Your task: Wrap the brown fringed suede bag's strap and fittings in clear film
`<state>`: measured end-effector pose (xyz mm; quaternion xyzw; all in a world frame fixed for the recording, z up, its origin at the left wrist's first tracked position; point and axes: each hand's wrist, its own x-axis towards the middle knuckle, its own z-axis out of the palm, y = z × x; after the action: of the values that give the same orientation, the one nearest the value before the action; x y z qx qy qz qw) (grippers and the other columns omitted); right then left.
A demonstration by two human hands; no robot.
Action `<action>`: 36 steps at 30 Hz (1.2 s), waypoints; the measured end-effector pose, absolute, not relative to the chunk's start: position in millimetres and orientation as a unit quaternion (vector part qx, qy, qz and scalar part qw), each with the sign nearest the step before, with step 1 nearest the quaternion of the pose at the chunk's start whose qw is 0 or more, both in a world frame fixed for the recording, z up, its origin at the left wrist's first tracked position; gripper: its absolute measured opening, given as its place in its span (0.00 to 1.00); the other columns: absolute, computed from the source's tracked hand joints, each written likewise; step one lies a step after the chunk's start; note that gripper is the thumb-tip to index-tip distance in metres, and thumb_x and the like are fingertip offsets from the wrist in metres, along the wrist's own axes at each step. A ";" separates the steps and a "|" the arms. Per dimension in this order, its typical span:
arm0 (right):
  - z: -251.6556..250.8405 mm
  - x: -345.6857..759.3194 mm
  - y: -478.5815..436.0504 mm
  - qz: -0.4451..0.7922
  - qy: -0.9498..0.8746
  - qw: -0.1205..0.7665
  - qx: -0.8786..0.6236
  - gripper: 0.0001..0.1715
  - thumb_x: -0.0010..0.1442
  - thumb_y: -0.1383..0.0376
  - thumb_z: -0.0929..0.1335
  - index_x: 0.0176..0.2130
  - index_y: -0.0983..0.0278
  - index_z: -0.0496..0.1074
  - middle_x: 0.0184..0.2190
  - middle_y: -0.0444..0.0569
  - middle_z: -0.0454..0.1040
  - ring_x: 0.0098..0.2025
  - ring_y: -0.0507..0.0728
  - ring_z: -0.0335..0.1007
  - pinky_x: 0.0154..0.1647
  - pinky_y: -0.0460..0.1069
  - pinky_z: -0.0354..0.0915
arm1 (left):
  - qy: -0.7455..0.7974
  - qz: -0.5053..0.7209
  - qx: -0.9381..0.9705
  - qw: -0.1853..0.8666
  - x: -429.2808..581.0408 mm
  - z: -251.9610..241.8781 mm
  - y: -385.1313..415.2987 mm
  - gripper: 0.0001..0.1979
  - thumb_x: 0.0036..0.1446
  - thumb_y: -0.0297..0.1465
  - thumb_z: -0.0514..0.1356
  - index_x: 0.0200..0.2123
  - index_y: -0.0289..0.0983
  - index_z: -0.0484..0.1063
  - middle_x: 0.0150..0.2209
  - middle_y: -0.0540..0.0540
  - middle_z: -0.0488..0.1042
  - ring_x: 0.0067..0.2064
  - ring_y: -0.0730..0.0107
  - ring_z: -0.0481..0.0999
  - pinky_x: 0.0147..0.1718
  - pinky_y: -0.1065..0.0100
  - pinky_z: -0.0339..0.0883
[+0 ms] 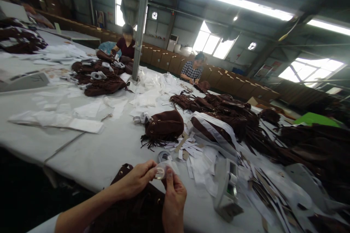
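Observation:
My left hand (142, 174) pinches the left side of a small translucent white wrapping piece (169, 167) with a clear, ring-like curl. My right hand (174, 193) grips its other side, thumb pressed on top. Under both hands lies a dark brown bag (146, 204) with gold eyelets, partly hidden by my arms. Just behind my fingers is a grey wrapped ring (164, 156). Beyond it, a brown fringed bag (165, 123) rests on its side on the white table (115, 156), with grey-wrapped hardware at its left end.
A grey tape dispenser (228, 193) stands right of my hands, beside paper strips (188, 147). Brown bags pile up at right (226, 111) and far left (98, 76). A metal post (140, 25) rises from the table. Two co-workers (193, 71) work across it.

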<state>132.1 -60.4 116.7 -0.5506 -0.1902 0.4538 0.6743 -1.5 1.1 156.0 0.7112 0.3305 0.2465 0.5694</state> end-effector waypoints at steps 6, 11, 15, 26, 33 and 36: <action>119.1 133.8 -59.4 0.407 -0.240 0.652 -0.593 0.26 0.52 0.51 0.70 0.43 0.66 0.75 0.41 0.53 0.78 0.45 0.61 0.73 0.50 0.53 0.66 | 0.304 0.244 0.690 0.610 -10.0 160.5 5.2 0.17 0.53 0.27 0.46 0.45 0.38 0.65 0.37 0.50 0.70 0.39 0.65 0.65 0.39 0.68 0.58; 125.3 136.4 -59.4 0.380 -0.255 0.647 -0.609 0.28 0.51 0.49 0.71 0.44 0.66 0.75 0.41 0.53 0.78 0.45 0.61 0.73 0.49 0.53 0.65 | 0.298 0.243 0.678 0.627 -15.3 150.1 9.9 0.22 0.57 0.30 0.50 0.56 0.39 0.61 0.48 0.47 0.69 0.47 0.62 0.65 0.48 0.65 0.56; 132.4 142.2 -58.3 0.388 -0.254 0.652 -0.600 0.29 0.50 0.49 0.71 0.45 0.66 0.74 0.41 0.53 0.78 0.44 0.62 0.73 0.48 0.53 0.66 | 0.270 0.266 0.649 0.659 -16.5 140.2 12.7 0.32 0.53 0.29 0.57 0.61 0.41 0.54 0.42 0.47 0.68 0.40 0.67 0.67 0.41 0.66 0.60; 136.9 138.4 -53.3 0.481 -0.275 0.621 -0.554 0.28 0.52 0.50 0.70 0.46 0.65 0.74 0.37 0.52 0.78 0.38 0.59 0.74 0.41 0.52 0.68 | 0.244 0.281 0.592 0.715 -18.3 141.5 15.4 0.40 0.45 0.22 0.62 0.62 0.40 0.53 0.35 0.51 0.70 0.36 0.70 0.69 0.35 0.69 0.61; 122.3 129.5 -52.6 0.447 -0.292 0.620 -0.575 0.30 0.53 0.49 0.68 0.50 0.63 0.71 0.44 0.53 0.76 0.49 0.61 0.70 0.50 0.54 0.64 | 0.271 0.342 0.566 0.700 -11.8 135.5 16.1 0.38 0.43 0.24 0.64 0.58 0.41 0.59 0.46 0.47 0.67 0.30 0.77 0.67 0.27 0.72 0.62; 118.0 128.6 -52.7 0.403 -0.319 0.612 -0.601 0.30 0.53 0.50 0.69 0.50 0.63 0.71 0.46 0.53 0.76 0.52 0.62 0.67 0.53 0.53 0.62 | 0.286 0.373 0.566 0.677 -10.0 138.3 15.9 0.33 0.43 0.24 0.65 0.55 0.39 0.64 0.44 0.47 0.70 0.31 0.75 0.68 0.32 0.70 0.65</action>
<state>128.6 -52.7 118.0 -0.6012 -0.3187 0.4028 0.6121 -10.0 15.9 138.3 0.5664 0.2860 0.3730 0.6769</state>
